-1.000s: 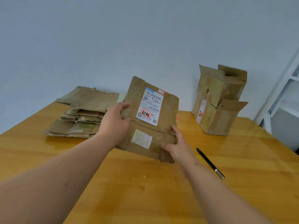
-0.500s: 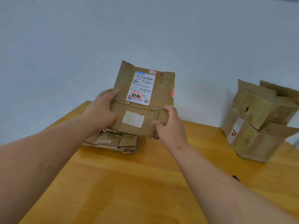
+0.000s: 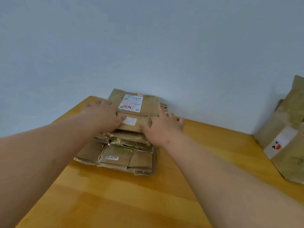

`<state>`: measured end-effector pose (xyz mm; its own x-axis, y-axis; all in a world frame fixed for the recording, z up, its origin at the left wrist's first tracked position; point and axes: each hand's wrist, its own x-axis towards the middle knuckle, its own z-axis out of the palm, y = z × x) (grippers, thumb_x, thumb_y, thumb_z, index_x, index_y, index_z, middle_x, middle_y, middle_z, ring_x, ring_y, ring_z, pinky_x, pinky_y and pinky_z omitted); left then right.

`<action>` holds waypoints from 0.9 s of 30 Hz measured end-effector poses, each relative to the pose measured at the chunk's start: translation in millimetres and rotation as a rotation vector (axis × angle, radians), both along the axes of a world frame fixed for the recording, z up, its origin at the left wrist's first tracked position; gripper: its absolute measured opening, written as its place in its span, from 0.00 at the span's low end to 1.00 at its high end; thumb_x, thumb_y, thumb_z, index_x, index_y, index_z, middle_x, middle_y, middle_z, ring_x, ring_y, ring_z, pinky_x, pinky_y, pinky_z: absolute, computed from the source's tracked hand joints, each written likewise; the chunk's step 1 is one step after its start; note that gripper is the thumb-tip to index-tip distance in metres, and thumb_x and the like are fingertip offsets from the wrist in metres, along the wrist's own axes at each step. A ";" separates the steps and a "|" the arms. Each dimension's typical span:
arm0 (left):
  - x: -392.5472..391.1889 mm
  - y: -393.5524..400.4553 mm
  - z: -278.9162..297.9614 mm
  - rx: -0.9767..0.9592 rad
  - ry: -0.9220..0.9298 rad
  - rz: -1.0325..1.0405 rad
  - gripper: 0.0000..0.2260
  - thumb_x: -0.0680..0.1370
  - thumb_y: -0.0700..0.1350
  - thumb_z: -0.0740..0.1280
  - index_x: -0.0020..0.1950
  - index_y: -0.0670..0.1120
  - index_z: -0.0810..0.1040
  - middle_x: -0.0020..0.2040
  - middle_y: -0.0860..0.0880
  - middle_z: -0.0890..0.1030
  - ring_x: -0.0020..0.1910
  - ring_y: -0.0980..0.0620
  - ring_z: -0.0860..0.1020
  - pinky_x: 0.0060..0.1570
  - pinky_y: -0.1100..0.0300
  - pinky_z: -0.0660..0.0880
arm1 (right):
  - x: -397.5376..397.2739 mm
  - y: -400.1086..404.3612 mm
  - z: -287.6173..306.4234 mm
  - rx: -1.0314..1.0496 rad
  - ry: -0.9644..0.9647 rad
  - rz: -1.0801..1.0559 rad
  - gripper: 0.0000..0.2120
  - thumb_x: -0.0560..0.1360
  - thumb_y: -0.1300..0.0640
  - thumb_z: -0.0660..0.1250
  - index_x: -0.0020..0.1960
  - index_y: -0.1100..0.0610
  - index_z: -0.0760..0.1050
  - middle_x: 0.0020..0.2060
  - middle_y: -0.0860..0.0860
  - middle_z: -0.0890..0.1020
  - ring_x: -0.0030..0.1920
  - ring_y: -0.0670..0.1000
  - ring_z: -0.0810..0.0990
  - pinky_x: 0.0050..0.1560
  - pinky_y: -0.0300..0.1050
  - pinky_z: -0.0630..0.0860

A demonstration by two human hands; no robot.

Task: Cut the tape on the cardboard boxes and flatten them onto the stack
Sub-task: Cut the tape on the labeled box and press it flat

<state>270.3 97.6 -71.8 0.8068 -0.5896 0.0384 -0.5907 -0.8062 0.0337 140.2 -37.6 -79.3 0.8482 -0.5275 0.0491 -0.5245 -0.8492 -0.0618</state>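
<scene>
Two hands are laid on a flattened cardboard box (image 3: 139,111), which lies on top of the stack of flattened boxes (image 3: 118,152) on the wooden worktop (image 3: 115,203). The left hand (image 3: 102,116) is placed flat on the left side of this box, with the fingers straight and spread, some of them reaching past the box edge. The right hand (image 3: 162,129) is pressed on the right side of the box, the fingers also straight and spread apart, and nothing is gripped by it. Between the two hands a white patch of the box is seen, and behind it, towards the wall (image 3: 148,46), a shipping label (image 3: 132,103) with a barcode and a red mark is stuck on the box. The stack is pushed close to the wall, and its lower sheets stick out in front of the box, nearer to the person; a small barcode sticker (image 3: 113,158) is seen on one of these sheets. Well to the right of the stack, an unflattened cardboard box (image 3: 286,137) is standing on the worktop, cut by the picture edge, with a white label carrying a red and black mark on its side.
</scene>
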 end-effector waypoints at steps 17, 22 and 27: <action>9.4 -0.2 -50.3 0.123 0.150 -0.095 0.30 0.79 0.66 0.42 0.79 0.57 0.40 0.80 0.52 0.40 0.78 0.53 0.40 0.75 0.45 0.40 | 6.3 -4.6 -48.7 0.052 0.142 0.139 0.32 0.80 0.36 0.40 0.80 0.48 0.44 0.80 0.50 0.41 0.79 0.51 0.38 0.72 0.64 0.29; 5.9 -2.0 -41.6 0.148 0.126 -0.072 0.30 0.79 0.66 0.41 0.79 0.58 0.43 0.80 0.53 0.43 0.78 0.54 0.44 0.73 0.42 0.44 | 6.6 -2.9 -41.6 0.088 0.106 0.123 0.32 0.80 0.35 0.42 0.80 0.47 0.49 0.80 0.49 0.46 0.79 0.51 0.43 0.73 0.65 0.33; -3.1 -3.9 -21.9 0.167 0.001 -0.078 0.28 0.80 0.63 0.39 0.79 0.57 0.42 0.79 0.54 0.40 0.78 0.52 0.40 0.72 0.38 0.37 | -5.8 -2.1 -28.6 -0.032 -0.070 0.173 0.30 0.81 0.36 0.44 0.79 0.46 0.53 0.80 0.48 0.45 0.79 0.52 0.42 0.73 0.64 0.33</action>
<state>267.1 93.7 -93.6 0.7582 -0.6486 -0.0664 -0.6519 -0.7522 -0.0960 134.5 -39.8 -107.9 0.9200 -0.3713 0.1256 -0.3659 -0.9284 -0.0644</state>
